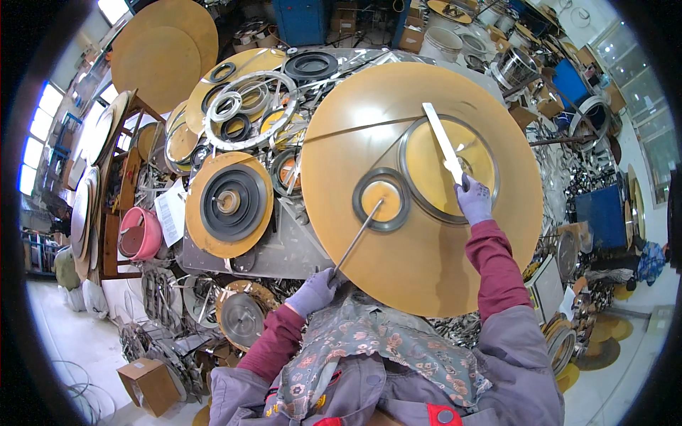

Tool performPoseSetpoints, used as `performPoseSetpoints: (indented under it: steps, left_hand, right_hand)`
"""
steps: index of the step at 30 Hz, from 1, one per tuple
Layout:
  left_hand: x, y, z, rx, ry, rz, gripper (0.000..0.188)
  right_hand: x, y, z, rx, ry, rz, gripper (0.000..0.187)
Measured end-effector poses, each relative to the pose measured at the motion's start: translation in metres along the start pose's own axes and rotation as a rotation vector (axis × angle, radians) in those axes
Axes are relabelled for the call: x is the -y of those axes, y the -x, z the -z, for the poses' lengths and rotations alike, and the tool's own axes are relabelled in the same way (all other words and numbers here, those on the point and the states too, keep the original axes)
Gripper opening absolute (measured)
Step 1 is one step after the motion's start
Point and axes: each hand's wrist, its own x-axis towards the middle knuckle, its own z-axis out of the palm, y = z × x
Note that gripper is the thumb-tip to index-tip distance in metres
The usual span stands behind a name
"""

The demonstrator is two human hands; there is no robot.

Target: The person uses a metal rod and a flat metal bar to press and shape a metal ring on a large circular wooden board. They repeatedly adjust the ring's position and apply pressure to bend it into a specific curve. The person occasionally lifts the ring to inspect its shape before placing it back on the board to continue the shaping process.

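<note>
Left hand point(313, 292) grips a thin rod point(358, 236) (right hand point(474, 199), a white strip point(441, 138)).

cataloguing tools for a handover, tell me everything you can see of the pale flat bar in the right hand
The flat bar is long, narrow, straight-edged and whitish; its material is unclear. The gloved right hand grips its near end, and the far end points away and slightly left. It slants across a grey ring and the yellow face inside, its tip passing the rim. Whether it touches them is unclear.
</note>
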Motion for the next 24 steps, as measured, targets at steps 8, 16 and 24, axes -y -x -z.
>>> performPoseSetpoints:
  steps: [8,16,24]
  left_hand:
    - [-0.004,-0.003,0.010,-0.026,-0.059,-0.003,0.021]
    - [0.005,-0.008,0.007,-0.029,-0.081,0.002,0.020]
    - [0.011,-0.014,0.005,-0.008,-0.077,0.026,0.026]
  right_hand:
    - [-0.002,0.000,0.000,-0.001,-0.064,0.007,0.029]
    - [-0.002,0.000,0.004,-0.002,0.017,0.001,0.029]
    - [0.001,0.001,0.000,-0.010,-0.031,0.011,0.027]
